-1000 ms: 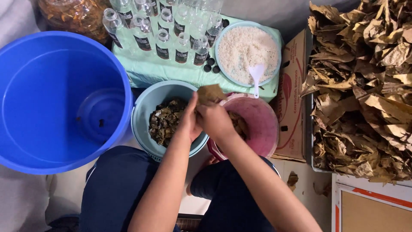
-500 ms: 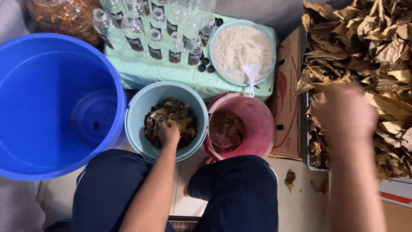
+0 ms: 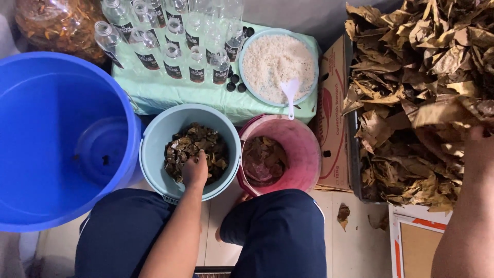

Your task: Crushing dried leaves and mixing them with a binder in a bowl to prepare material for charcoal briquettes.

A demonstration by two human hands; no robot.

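Left hand [image 3: 195,172] sits curled on the damp dark leaf scraps [image 3: 193,149] in the pale blue plastic bucket [image 3: 154,154], right hand [image 3: 476,135] closes on a brittle dry brown leaf [image 3: 442,110] (light, crumbly; pinch near the stem) atop the heap.

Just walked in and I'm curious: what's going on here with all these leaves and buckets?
A seated person has the left hand down in a light blue bucket of wet-looking leaf pieces. The right hand reaches into the big pile of dry leaves, its fingers hidden among them. A pink bucket beside it holds a few leaves. Behind stand small bottles and a bowl of rice.
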